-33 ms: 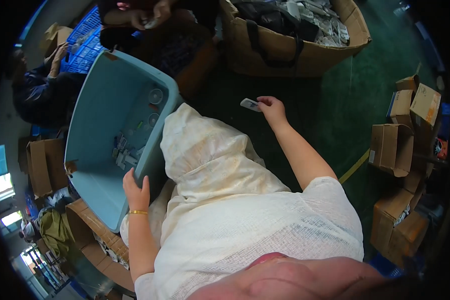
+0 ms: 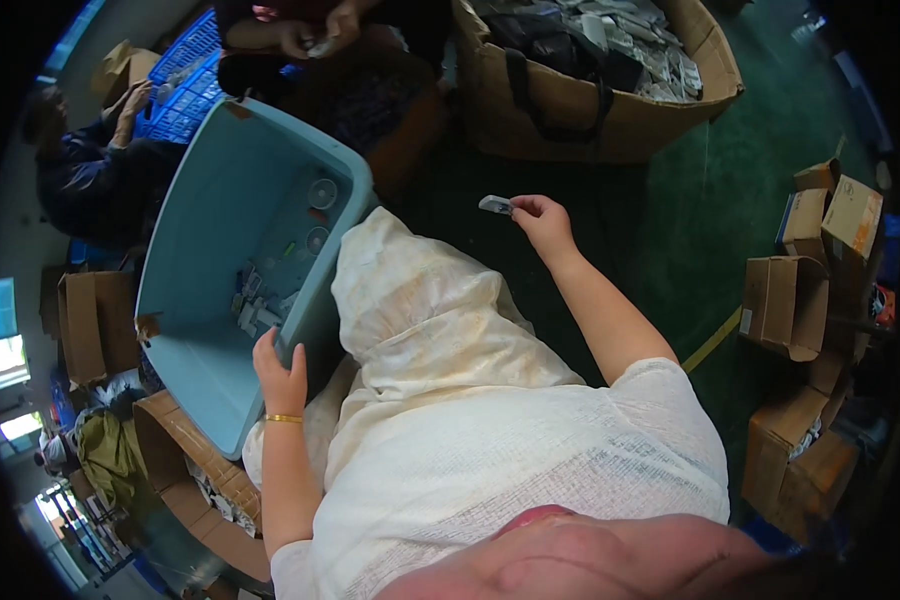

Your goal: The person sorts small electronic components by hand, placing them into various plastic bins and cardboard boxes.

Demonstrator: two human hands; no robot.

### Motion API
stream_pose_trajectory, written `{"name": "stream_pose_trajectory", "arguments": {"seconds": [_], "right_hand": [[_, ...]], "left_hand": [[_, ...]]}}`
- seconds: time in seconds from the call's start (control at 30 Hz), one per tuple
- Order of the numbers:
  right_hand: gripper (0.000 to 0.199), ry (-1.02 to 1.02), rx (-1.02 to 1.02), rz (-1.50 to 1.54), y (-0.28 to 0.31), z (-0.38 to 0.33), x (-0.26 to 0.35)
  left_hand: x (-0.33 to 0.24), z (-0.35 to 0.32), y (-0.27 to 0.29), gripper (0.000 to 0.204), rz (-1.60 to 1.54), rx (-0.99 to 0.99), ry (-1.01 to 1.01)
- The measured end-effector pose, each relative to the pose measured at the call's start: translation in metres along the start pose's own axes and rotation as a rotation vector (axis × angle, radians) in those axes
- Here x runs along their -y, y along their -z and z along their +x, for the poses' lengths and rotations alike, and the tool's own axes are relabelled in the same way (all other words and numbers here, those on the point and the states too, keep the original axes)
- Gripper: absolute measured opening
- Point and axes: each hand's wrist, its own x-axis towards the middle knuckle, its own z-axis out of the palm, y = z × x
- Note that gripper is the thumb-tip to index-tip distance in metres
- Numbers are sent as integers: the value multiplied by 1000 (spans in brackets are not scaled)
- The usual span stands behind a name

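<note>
My left hand (image 2: 282, 372) grips the near rim of a large light-blue plastic bin (image 2: 220, 210) that stands tilted beside my knee. Several small grey parts (image 2: 255, 300) lie in the bottom of the bin. My right hand (image 2: 545, 222) is stretched out over the dark green floor and pinches a small grey flat part (image 2: 495, 205) between its fingertips. A cream cloth covers my raised knee (image 2: 420, 300) between the two hands.
A big cardboard box (image 2: 590, 90) full of grey parts and bags stands ahead. Small cardboard boxes (image 2: 800, 290) are stacked at the right. Two other people sit at the upper left by a blue crate (image 2: 185, 90). More cardboard boxes (image 2: 90, 320) lie at the left.
</note>
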Motion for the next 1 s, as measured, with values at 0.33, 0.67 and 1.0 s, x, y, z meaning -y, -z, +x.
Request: {"name": "stream_pose_trajectory", "arguments": {"seconds": [0.33,0.67,1.0], "right_hand": [[14,351,751,223,-97,-117,182],[16,213,1397,15,-191,-179,186],[15,-343,1115,335,-212,-149,134]], "left_hand": [[-50,-26,9,39,-1363,72,399],[-18,-64,35,62,-2016,851,486],[-18,-66,28,38,-1817,531,801]]}}
